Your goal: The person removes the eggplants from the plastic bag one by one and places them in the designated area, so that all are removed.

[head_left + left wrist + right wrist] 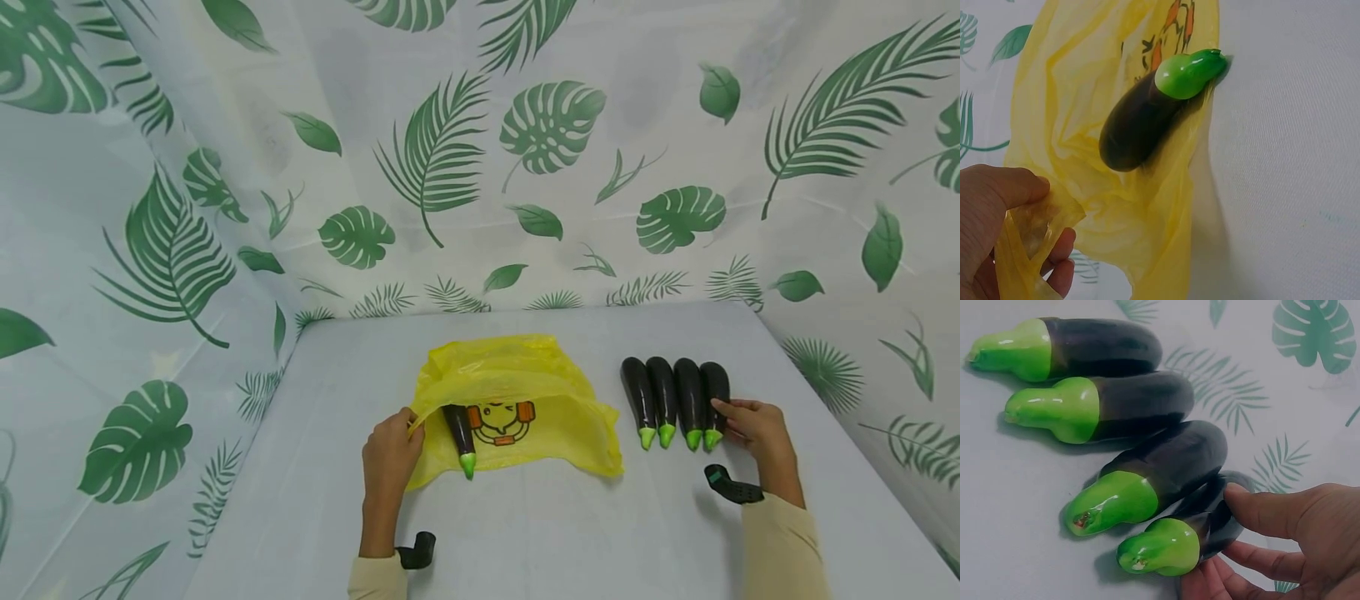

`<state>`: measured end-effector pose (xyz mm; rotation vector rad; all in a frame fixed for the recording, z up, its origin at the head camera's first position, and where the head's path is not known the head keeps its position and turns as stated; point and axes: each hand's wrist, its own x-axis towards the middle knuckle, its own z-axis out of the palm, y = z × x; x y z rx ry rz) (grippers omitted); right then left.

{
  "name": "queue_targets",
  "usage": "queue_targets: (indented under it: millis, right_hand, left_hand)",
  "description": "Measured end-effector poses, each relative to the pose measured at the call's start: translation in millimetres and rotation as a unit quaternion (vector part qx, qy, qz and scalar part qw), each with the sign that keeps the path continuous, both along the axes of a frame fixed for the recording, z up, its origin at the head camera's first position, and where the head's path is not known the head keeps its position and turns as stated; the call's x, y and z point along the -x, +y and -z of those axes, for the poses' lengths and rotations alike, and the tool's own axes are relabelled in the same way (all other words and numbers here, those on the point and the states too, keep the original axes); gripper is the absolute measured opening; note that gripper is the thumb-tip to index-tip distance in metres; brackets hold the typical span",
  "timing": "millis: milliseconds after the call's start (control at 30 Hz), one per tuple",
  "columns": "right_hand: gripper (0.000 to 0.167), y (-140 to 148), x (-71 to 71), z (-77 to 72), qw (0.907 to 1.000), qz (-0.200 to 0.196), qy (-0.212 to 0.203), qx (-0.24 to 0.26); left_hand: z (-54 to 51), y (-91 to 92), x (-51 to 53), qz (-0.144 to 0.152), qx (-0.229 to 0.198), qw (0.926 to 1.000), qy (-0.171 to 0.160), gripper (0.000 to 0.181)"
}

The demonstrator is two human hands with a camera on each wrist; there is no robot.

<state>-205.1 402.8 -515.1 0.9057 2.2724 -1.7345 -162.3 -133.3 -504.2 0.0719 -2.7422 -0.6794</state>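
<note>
My left hand (pixel 392 450) pinches the left edge of a yellow plastic bag (pixel 517 367), lifting its upper layer so the mouth gapes toward me. Inside the mouth lies an eggplant (pixel 460 429), dark with a green stem end that pokes out over the bag's lower edge. In the left wrist view the same eggplant (pixel 1141 122) rests on the yellow film. To the right, several eggplants (pixel 663 400) lie side by side, green ends toward me. My right hand (pixel 759 425) grips the rightmost eggplant (pixel 1219 519), thumb on one side and fingers on the other.
A white table (pixel 517 533) carries everything. Leaf-patterned sheets (pixel 555 192) hang behind it and at both sides. A cartoon face print (pixel 501 423) shows inside the bag. Dark wrist cameras (pixel 731 486) are strapped to both forearms.
</note>
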Motion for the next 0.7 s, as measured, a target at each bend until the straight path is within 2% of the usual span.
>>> queue_targets:
  millis: [400,700]
  right_hand:
    - [0.07,-6.9,-2.6,-3.0,0.9994,0.0,0.001,-0.034]
    - [0.076,-5.9,-6.0,-4.2,0.9995,-0.005,-0.003,-0.03]
  left_hand:
    - [2.3,-1.2,0.4,-0.003,0.001,1.0,0.0,0.009]
    - [0.1,-1.2,-0.4,-0.002,-0.008,0.9999,-0.012,0.01]
